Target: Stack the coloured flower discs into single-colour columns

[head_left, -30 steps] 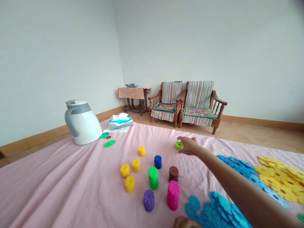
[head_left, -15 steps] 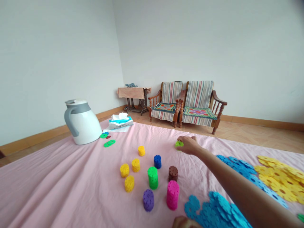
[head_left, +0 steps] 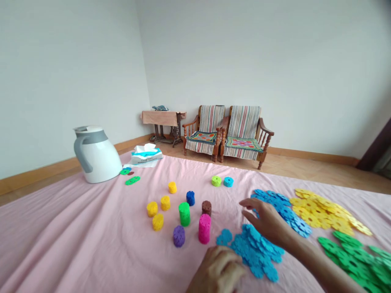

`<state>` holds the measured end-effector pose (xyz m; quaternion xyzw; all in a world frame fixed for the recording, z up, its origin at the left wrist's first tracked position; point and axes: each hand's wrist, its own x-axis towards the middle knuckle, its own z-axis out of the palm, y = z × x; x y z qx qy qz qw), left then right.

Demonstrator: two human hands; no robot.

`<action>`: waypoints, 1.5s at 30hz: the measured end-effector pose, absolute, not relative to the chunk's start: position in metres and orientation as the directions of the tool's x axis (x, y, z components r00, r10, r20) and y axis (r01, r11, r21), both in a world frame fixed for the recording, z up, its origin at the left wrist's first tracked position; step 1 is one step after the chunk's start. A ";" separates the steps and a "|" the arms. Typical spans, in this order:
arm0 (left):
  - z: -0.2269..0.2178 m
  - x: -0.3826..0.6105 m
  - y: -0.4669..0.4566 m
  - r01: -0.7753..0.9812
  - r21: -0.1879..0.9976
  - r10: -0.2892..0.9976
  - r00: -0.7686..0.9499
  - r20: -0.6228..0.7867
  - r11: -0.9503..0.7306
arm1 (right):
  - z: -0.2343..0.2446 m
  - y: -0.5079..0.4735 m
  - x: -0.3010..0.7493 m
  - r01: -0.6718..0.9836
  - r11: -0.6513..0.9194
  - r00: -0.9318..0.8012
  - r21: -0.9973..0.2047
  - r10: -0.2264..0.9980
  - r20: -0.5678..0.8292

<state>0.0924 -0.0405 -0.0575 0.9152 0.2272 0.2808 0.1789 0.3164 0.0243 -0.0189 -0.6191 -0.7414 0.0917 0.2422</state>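
My right hand (head_left: 269, 221) hovers over the edge of the light blue disc pile (head_left: 258, 252), its thumb and fingers apart and nothing between them. At the bottom edge, my left hand (head_left: 216, 268) shows its back with the fingers curled in; whatever they may hold is hidden. Left of the hands stand stacks of notched plastic discs: a pink stack (head_left: 204, 229), a brown stack (head_left: 206, 208), a green stack (head_left: 184, 214), a purple stack (head_left: 179, 236), a dark blue stack (head_left: 190, 198) and several small yellow stacks (head_left: 165, 203). Farther back, a lime stack (head_left: 216, 181) sits beside a light blue stack (head_left: 228, 182).
Piles of blue discs (head_left: 282, 207), yellow discs (head_left: 324, 207) and green discs (head_left: 351, 256) lie at the right on the pink cloth (head_left: 106, 244). A white jug (head_left: 99, 158), a tissue box (head_left: 147, 154) and loose green discs (head_left: 132, 180) are at the left. Two wooden chairs (head_left: 242, 132) stand behind.
My right hand has drawn back from the lime stack and its fingers have opened. More of my left hand has come into view. The view has turned rightward, showing the green pile.
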 end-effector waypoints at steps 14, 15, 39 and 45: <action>-0.033 0.110 -0.058 0.647 0.471 0.755 0.653 0.063 -0.599 | -0.029 -0.043 0.301 0.815 0.278 -0.189 -0.508 0.957 0.219; -0.033 0.112 -0.058 0.648 0.477 0.760 0.646 0.068 -0.593 | -0.029 -0.044 0.302 0.792 0.292 -0.189 -0.535 0.952 0.240; -0.034 0.129 -0.046 0.352 0.636 0.630 0.724 0.280 -0.687 | -0.040 -0.039 0.326 0.491 0.175 0.130 -0.854 0.954 0.271; -0.026 0.118 -0.049 0.396 0.674 0.729 0.607 0.317 -0.623 | -0.002 -0.051 0.337 0.708 0.146 -0.062 -0.691 0.987 0.146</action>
